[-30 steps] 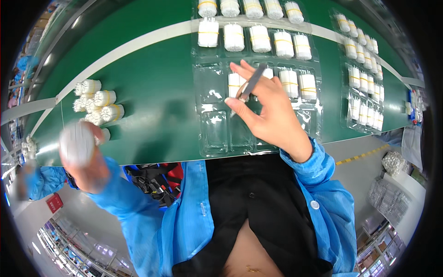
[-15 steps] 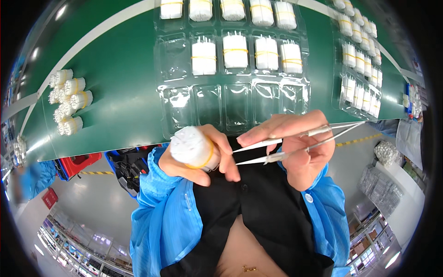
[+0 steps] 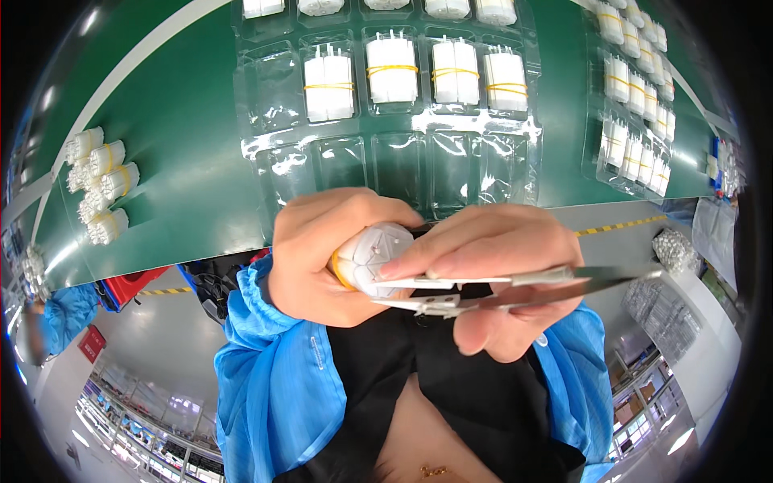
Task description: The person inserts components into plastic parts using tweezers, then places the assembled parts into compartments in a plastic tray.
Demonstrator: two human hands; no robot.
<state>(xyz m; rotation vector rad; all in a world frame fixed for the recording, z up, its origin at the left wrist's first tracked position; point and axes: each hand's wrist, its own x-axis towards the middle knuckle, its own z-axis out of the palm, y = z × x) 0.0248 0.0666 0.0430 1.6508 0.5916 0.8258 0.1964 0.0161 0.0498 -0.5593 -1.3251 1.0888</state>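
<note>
My left hand [image 3: 322, 253] is closed around a bundle of white sticks [image 3: 377, 253] with a yellow rubber band about it. One end of the bundle faces right, toward my other hand. Tweezers [image 3: 531, 286] lie in the grip of my right hand [image 3: 507, 249], their pale tips right at the bundle's exposed end. Whether the tips pinch a stick is too small to tell. Beyond my hands a clear plastic tray [image 3: 270, 121] holds similar banded white bundles [image 3: 392, 68] standing in its compartments. Its nearest row shows bare compartments, partly covered by my hands.
Several loose white bundles [image 3: 103, 181] lie in a pile at the left of the green table [image 3: 185, 177]. At the right stands another clear tray [image 3: 592, 157] with more bundles. Red and blue bins [image 3: 133, 286] sit below the table's left edge.
My left hand has turned over, so the bundle's end now points right. The tweezers have come left against that end. The table and trays have shifted slightly in view.
</note>
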